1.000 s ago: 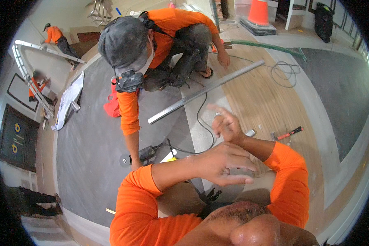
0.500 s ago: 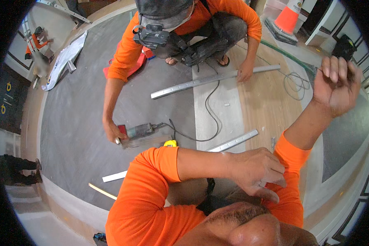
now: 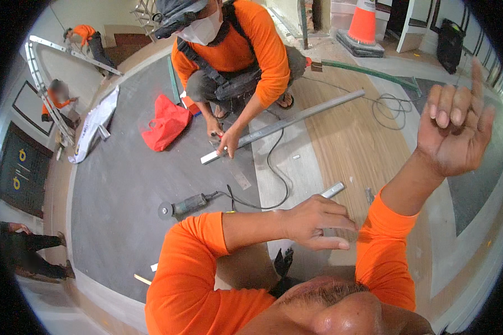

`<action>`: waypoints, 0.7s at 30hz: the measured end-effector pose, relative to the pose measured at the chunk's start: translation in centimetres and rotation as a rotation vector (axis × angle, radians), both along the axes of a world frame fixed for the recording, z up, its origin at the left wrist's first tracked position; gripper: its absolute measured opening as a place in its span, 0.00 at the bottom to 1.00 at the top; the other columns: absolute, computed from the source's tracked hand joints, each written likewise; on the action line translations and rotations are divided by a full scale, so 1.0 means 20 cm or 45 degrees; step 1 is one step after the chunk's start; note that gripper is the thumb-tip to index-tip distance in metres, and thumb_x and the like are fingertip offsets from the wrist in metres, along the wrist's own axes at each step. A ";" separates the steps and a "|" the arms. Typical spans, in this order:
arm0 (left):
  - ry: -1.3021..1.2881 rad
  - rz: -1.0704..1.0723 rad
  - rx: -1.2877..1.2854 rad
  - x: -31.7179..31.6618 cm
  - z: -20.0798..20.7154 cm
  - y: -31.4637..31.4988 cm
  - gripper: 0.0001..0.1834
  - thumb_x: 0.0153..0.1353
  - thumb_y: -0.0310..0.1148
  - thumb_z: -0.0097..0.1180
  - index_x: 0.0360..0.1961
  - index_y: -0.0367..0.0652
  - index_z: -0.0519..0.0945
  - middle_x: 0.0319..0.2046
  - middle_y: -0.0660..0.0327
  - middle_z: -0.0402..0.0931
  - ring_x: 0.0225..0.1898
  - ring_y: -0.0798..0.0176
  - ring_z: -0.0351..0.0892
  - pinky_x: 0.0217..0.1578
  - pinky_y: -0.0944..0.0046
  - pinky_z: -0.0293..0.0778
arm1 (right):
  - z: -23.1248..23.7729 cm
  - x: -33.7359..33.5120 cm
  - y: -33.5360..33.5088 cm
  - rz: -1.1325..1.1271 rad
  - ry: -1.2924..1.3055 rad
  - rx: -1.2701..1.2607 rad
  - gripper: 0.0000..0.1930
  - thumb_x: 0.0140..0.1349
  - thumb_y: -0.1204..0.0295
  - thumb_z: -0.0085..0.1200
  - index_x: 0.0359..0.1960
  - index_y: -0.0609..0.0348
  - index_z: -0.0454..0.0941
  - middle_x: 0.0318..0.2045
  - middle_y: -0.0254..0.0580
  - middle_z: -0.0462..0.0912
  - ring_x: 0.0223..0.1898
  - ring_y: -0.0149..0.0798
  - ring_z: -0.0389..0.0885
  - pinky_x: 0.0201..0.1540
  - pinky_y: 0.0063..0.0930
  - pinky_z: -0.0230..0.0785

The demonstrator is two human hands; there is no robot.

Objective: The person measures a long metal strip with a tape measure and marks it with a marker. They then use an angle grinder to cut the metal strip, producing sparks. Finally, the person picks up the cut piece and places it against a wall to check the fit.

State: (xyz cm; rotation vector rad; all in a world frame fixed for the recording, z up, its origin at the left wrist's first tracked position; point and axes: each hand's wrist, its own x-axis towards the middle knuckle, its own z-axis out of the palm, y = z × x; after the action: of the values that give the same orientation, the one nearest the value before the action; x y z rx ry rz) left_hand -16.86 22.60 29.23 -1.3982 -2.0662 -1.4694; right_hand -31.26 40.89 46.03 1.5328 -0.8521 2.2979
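Observation:
My left hand stretches to the right with its palm down, fingers loosely extended and thumb apart. It is empty, close to my right sleeve. Raised at the right, my right hand has its index finger up and slightly blurred, the other fingers curled and the thumb out; nothing is in it. Beyond my left forearm an angle grinder lies on the grey floor, its cord trailing right. Across from me a crouching person grips a long metal bar near its left end, with a small red-handled tool in hand.
A red plastic bag lies beside the crouching person. Another metal bar is partly hidden behind my left hand. A traffic cone stands at the back right, near a green strip. Further people and a ladder are at the far left.
My left hand has shifted left, off my right sleeve. My right index finger has lifted. The crouching person has let go of the grinder and brought both hands to the bar's left end.

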 end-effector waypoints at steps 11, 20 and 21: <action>-0.165 0.244 -0.177 -0.03 -0.03 0.25 0.19 0.57 0.40 0.69 0.43 0.37 0.83 0.34 0.54 0.83 0.29 0.54 0.83 0.28 0.60 0.76 | -0.72 -0.84 -0.17 0.332 -1.181 0.542 0.07 0.64 0.70 0.52 0.40 0.57 0.76 0.26 0.37 0.80 0.20 0.32 0.74 0.24 0.29 0.65; -0.248 0.346 -0.129 -0.04 0.09 0.40 0.17 0.59 0.38 0.67 0.42 0.36 0.83 0.33 0.55 0.83 0.30 0.54 0.83 0.29 0.60 0.76 | -1.14 -0.95 -0.35 0.560 -1.480 0.548 0.44 0.65 0.74 0.48 0.76 0.44 0.32 0.25 0.38 0.77 0.19 0.34 0.70 0.23 0.31 0.62; -0.248 0.322 -0.133 -0.03 0.08 0.41 0.16 0.59 0.38 0.66 0.42 0.36 0.83 0.33 0.55 0.83 0.30 0.54 0.83 0.30 0.60 0.77 | -1.11 -0.95 -0.34 0.544 -1.458 0.556 0.44 0.64 0.74 0.48 0.76 0.44 0.33 0.25 0.38 0.77 0.19 0.34 0.70 0.23 0.31 0.62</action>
State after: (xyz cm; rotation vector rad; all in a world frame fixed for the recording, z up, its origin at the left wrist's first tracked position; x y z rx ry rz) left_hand -17.52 30.85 30.82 -1.0128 -2.3676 -1.4581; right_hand -50.26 34.05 23.89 0.3290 -1.4230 3.5012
